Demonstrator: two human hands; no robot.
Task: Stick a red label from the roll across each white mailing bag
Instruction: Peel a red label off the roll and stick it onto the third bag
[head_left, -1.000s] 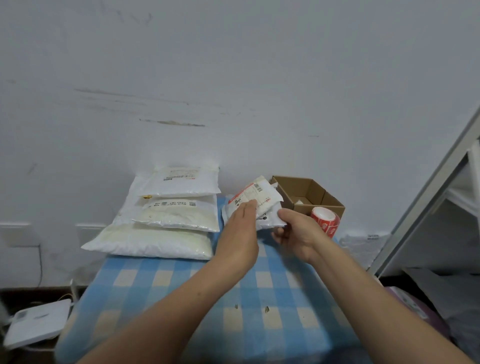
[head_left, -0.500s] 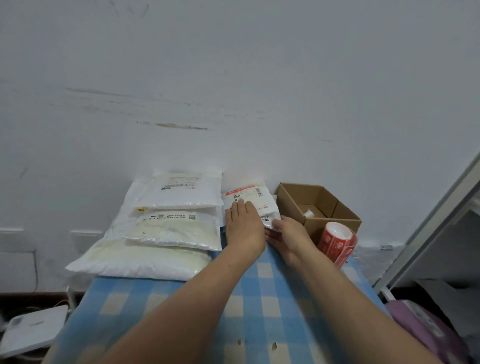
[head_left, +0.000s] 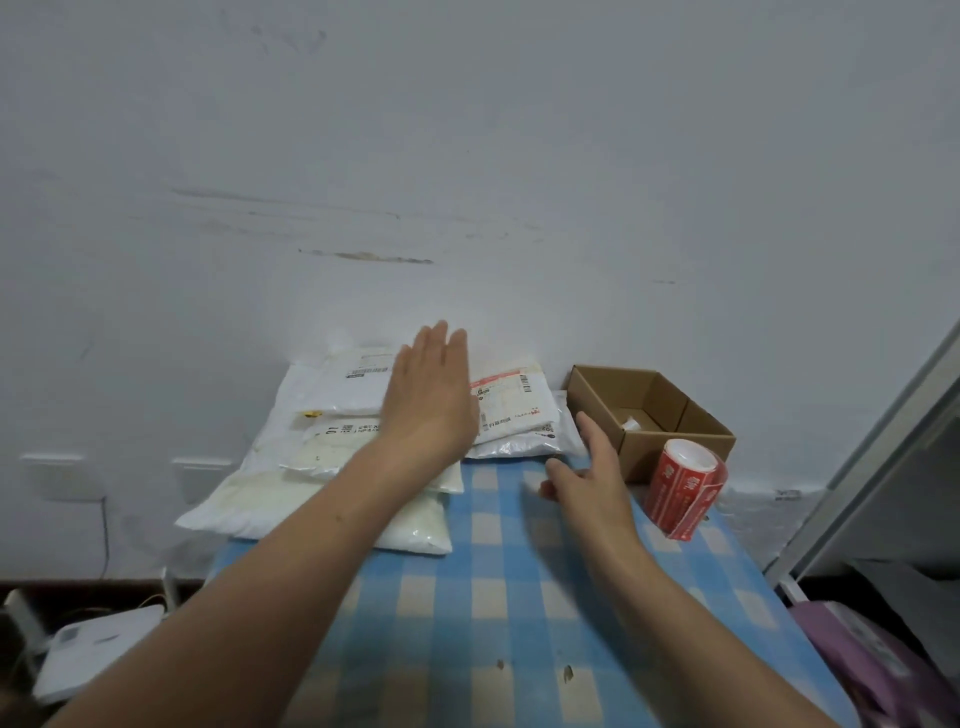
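Two piles of white mailing bags lie at the far end of the tabletop (head_left: 519, 597), against the wall. The left pile (head_left: 311, 467) is the bigger one, several plump bags stacked with the largest at the bottom. The right pile (head_left: 511, 415) is smaller and flatter, and its top bag carries a printed slip with a red band along the upper edge.

Your left hand (head_left: 431, 400) is stretched flat over the inner side of the left pile, fingers straight and together, holding nothing. Whether the palm touches the bags cannot be told.

Your right hand (head_left: 587, 478) is loosely spread just in front of the right pile, low over the blue checked cloth, with the thumb out to the side. It also holds nothing, and its fingertips are somewhat blurred.

The roll of red labels (head_left: 685, 488) stands tilted near the right edge of the tabletop, just right of your right hand and apart from it. It sits directly in front of an open cardboard box (head_left: 670, 449), close against its front corner. A small white item lies inside the box.
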